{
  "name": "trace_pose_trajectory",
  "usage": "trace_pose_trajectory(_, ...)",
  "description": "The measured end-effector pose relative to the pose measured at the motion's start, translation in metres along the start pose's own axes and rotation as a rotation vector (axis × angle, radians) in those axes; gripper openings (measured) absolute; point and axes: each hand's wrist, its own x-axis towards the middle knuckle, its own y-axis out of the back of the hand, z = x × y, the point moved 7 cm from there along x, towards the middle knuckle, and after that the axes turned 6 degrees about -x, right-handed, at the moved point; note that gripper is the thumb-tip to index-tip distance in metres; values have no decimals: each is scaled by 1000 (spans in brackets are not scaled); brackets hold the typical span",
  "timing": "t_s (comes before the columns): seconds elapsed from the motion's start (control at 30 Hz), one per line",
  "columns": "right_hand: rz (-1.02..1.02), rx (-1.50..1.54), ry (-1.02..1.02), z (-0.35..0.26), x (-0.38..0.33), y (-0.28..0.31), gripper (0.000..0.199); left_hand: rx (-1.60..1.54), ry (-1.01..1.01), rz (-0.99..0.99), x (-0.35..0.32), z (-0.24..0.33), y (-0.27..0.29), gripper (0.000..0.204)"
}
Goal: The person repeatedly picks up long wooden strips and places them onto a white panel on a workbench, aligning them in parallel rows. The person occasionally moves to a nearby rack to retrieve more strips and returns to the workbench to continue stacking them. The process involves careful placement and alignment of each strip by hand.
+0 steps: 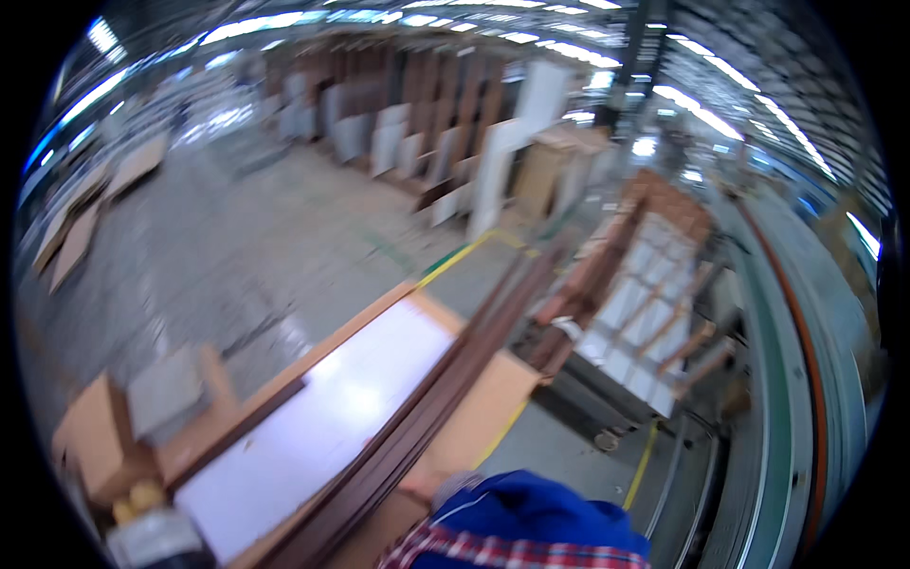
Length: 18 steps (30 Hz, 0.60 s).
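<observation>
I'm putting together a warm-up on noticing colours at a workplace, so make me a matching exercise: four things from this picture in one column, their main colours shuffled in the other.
Things
1. Long strips lying diagonally beside the panel
2. Glossy panel
3. Garment at the lower edge
4. Floor line beyond the panel's far end

Colours
A. Blue, with a checked part next to it
B. Yellow
C. Dark brown
D. Near white

Right pairs: 1-C, 2-D, 3-A, 4-B
</observation>
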Motion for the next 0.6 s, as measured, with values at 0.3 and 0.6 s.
trace_pose_trajectory(0.3,309,-757,-329,-25,-78,-28,45,-229,187,-212,6,8,-38,87)
trace_pose_trajectory(0.6,-717,-2702,374,-57,-28,-110,65,-126,341,-429,17,40,-45,105)
